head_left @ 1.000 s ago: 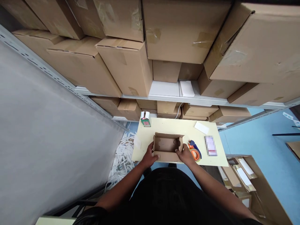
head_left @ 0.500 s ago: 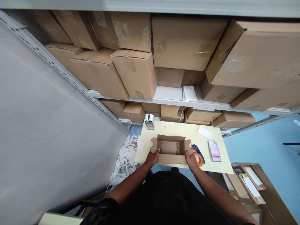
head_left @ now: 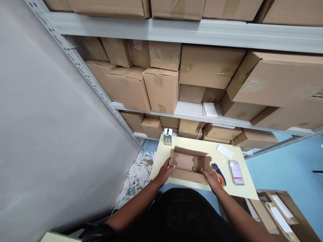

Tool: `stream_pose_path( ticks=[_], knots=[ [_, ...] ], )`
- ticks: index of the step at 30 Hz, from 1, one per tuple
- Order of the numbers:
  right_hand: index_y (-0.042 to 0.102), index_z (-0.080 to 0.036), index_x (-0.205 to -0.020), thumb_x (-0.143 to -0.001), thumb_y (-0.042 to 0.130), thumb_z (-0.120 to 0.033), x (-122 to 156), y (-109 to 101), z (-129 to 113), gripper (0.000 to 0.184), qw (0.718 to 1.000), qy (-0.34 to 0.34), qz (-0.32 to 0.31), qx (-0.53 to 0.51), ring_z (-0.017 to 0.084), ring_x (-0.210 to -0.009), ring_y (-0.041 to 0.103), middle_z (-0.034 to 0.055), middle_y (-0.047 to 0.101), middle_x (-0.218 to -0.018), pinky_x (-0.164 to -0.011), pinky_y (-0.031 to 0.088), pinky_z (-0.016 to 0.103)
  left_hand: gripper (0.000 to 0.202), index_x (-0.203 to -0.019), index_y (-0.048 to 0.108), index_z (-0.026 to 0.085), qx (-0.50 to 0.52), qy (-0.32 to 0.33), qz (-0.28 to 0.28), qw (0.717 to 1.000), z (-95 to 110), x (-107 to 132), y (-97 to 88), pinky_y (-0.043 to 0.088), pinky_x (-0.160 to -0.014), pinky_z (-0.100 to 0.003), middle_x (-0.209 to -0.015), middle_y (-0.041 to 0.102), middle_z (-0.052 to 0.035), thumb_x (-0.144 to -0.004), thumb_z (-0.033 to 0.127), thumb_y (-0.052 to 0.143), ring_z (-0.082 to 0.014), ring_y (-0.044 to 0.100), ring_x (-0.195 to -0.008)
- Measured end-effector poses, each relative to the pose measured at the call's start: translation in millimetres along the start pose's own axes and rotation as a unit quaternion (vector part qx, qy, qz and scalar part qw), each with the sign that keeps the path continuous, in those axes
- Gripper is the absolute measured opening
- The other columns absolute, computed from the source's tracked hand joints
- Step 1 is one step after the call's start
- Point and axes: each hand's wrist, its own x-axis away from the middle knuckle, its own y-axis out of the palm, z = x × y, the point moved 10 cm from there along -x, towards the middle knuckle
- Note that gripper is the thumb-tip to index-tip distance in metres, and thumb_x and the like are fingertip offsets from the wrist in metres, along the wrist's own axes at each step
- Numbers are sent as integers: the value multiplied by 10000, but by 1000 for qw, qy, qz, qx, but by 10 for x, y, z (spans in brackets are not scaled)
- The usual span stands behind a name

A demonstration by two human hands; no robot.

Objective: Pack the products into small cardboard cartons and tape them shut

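An unlidded brown cardboard box is held at the near edge of the pale yellow table. My left hand grips its left end, thumb over the wall. At the right end, my right hand is closed on the box in the same way. Inside, the box shows a bare bottom and a wavy-edged flap. Just right of my right hand lies a blue tape dispenser with an orange tape roll. A small green box with raised white flaps stands at the table's back left corner.
A blurred purple packet and a white card lie on the table's right side. Behind rises a metal shelf packed with cartons. Paper strips litter the floor at left; an open carton stands lower right.
The camera view has tilted up, showing more of the upper shelf. The cardboard box has turned slightly, its right end now nearer to me. Both hands keep their hold on it.
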Motion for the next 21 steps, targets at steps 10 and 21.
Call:
stream_pose_path(
  ticks=[10, 21],
  knots=[
    [727, -164, -1148, -776, 710, -531, -162, 124, -953, 523, 972, -136, -174, 76, 334, -1059, 728, 117, 783, -1119, -918, 571, 404, 731, -1547, 437, 275, 205, 97, 99, 969, 345, 850, 18, 280, -1216, -523, -1533, 531, -89, -876, 410, 695, -346, 440, -1445],
    [750, -114, -1098, -816, 675, -597, 777, 1089, -1220, 564, 840, -237, -476, 110, 350, -1088, 708, 141, 781, -1113, -963, 544, 422, 640, -1496, 519, 274, 233, 144, 418, 866, -99, 3009, 345, 289, -1208, -536, -1453, 608, -89, -914, 496, 662, -347, 488, -1404]
  ],
)
